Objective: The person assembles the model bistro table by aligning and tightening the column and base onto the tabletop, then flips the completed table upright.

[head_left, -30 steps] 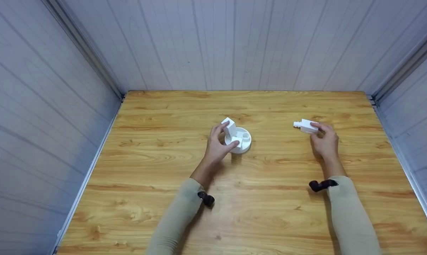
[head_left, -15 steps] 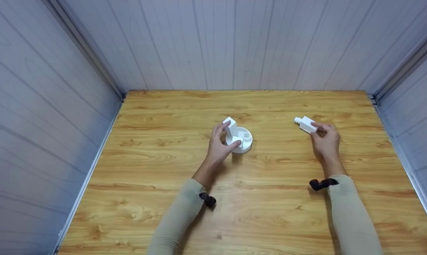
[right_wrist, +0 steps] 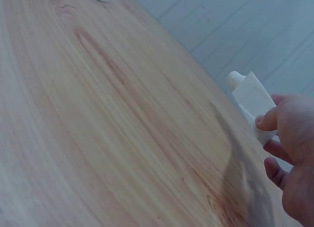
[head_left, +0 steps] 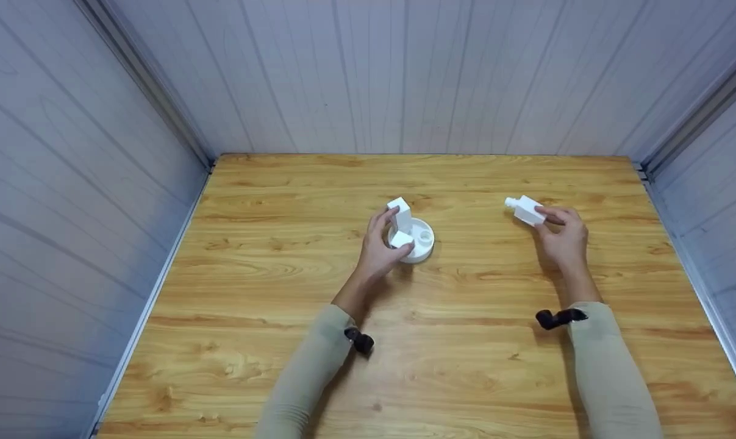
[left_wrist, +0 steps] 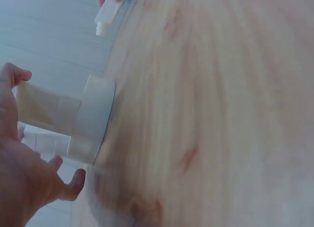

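- White hard plastic, probably printed: the round base (head_left: 418, 244) with two square posts stands near the middle of the table (head_left: 282, 274), a little toward the far edge.
- The left hand (head_left: 380, 247) holds this base. Its fingers (head_left: 385, 214) curl around the taller post and the thumb presses the shorter post.
- The small white block (head_left: 525, 209) with a round peg on one end is lifted above the table, near the right edge, toward the far right corner.
- The right hand (head_left: 563, 235) pinches the block at its back end, with the thumb and the fingers (right_wrist: 267, 120) closed on it; the peg end stays free.
- Both parts look light and stiff, with smooth faces that can slip, so a hold on the flat sides seems best.
- The thin peg looks the most fragile place; I would not squeeze there.
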`<action>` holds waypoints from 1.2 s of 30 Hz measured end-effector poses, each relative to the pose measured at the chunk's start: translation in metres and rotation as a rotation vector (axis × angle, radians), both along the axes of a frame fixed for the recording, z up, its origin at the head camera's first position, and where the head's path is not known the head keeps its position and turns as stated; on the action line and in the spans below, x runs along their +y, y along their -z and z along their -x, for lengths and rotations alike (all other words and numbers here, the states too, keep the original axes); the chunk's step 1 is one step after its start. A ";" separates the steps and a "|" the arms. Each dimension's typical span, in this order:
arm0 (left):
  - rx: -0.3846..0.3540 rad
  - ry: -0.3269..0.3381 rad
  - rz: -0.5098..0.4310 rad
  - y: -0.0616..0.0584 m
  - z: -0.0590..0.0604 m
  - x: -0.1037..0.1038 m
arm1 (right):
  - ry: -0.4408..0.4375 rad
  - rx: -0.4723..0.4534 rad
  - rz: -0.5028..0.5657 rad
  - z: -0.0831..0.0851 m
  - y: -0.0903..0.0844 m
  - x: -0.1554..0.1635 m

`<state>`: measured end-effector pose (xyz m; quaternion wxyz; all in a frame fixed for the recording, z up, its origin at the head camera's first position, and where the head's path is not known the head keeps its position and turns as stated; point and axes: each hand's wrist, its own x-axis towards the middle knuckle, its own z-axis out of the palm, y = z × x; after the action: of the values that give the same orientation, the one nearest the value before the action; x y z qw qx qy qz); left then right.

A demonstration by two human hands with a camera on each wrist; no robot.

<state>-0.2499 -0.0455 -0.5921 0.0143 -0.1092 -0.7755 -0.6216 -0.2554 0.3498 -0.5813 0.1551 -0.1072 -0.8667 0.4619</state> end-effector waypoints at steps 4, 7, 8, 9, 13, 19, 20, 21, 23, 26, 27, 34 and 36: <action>-0.046 0.075 -0.047 -0.005 0.006 -0.007 | -0.020 0.001 -0.011 -0.001 -0.002 -0.002; -0.062 0.113 -0.059 -0.004 0.010 -0.010 | -0.035 -0.007 -0.014 -0.003 -0.006 -0.004; -0.055 0.128 -0.070 0.001 0.012 -0.012 | -0.039 -0.006 -0.015 -0.003 -0.007 -0.005; -0.043 0.131 -0.069 0.006 0.013 -0.014 | -0.044 0.001 -0.013 -0.004 -0.008 -0.006; -0.033 0.123 -0.066 0.009 0.007 -0.014 | -0.075 0.053 0.000 -0.005 -0.013 -0.013; -0.061 0.097 -0.051 -0.002 -0.005 -0.010 | -0.129 0.108 0.002 -0.005 -0.021 -0.025; -0.065 0.098 -0.053 -0.002 -0.005 -0.010 | -0.138 0.108 0.002 -0.005 -0.022 -0.027; -0.068 0.102 -0.058 -0.002 -0.005 -0.010 | -0.148 0.108 0.001 -0.005 -0.024 -0.030; -0.077 0.114 -0.071 -0.001 -0.003 -0.011 | -0.162 0.109 -0.001 -0.005 -0.027 -0.034; -0.097 0.127 -0.075 -0.002 0.001 -0.011 | -0.177 0.117 -0.009 -0.006 -0.031 -0.041; -0.100 0.133 -0.074 -0.002 0.002 -0.011 | -0.180 0.119 -0.013 -0.006 -0.032 -0.043; -0.117 0.148 -0.066 -0.004 0.009 -0.015 | -0.250 0.121 -0.039 -0.010 -0.039 -0.062; -0.112 0.157 -0.054 -0.004 0.011 -0.016 | -0.278 0.122 -0.038 -0.011 -0.041 -0.067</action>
<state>-0.2606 -0.0610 -0.5883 -0.0749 -0.1342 -0.7471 -0.6467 -0.2443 0.2829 -0.5403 0.1441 0.0450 -0.8706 0.4683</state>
